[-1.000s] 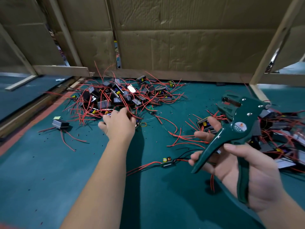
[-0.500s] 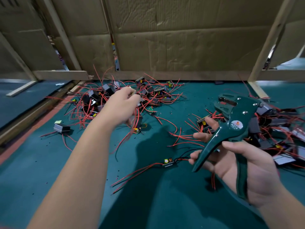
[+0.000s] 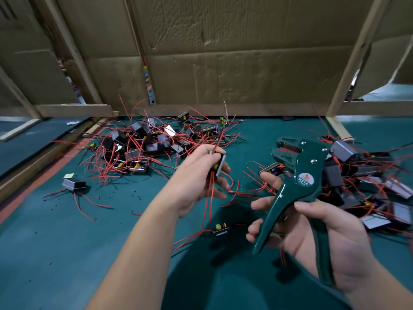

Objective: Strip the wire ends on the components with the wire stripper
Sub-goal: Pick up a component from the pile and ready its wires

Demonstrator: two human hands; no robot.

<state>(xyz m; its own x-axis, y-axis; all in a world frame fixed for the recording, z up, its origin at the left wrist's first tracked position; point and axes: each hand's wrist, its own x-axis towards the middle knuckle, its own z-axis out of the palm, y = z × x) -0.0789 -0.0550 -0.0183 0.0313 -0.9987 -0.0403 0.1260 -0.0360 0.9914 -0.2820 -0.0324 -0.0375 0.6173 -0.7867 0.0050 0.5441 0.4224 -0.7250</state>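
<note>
- Component [image 3: 220, 163] is off the surface [image 3: 67, 253], pinched in the left hand [image 3: 199, 177], just left of the wire stripper [image 3: 301, 175].
- Right hand [image 3: 330, 247] wraps the stripper's handles, which are spread wide; its head points at the far edge.
- Red wires [image 3: 211, 193] run up and down through the left hand, so I'd say an end must swing right into the stripper's head.
- Count: one stripper, one held component, two heaps: the far pile [image 3: 145, 144] and the right-edge pile [image 3: 368, 175].
</note>
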